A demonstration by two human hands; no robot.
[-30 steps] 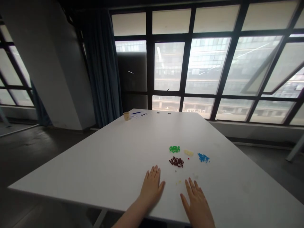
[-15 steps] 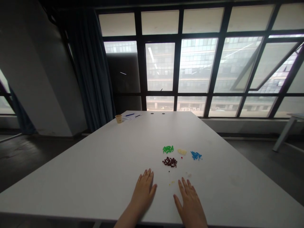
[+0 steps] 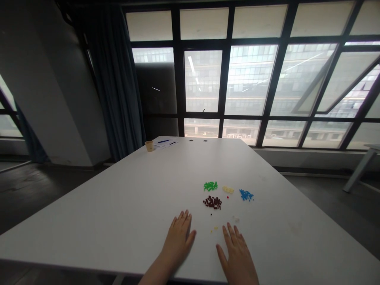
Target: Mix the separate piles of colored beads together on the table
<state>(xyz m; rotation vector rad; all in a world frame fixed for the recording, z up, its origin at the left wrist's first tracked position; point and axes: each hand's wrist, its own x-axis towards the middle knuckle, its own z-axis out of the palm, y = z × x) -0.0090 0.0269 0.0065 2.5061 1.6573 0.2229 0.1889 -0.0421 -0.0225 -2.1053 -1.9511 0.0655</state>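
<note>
While the left hand (image 3: 179,237) lay with fingers nearly together and the right hand (image 3: 237,251) with fingers slightly apart, both apparently holding nothing, brown pieces (image 3: 213,202) sat beyond them on the table (image 3: 118,213); a careless sideways sweep could have scattered the yellow bits (image 3: 215,228) between.

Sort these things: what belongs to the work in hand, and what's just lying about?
Probably work, near left hand and right hand:
yellow bits; brown pile; green pile; cream pile; blue pile

Probably lying about, far end:
cup; blue pen; papers

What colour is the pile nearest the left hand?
The pile is dark reddish-brown, clearest in the head view.
</note>
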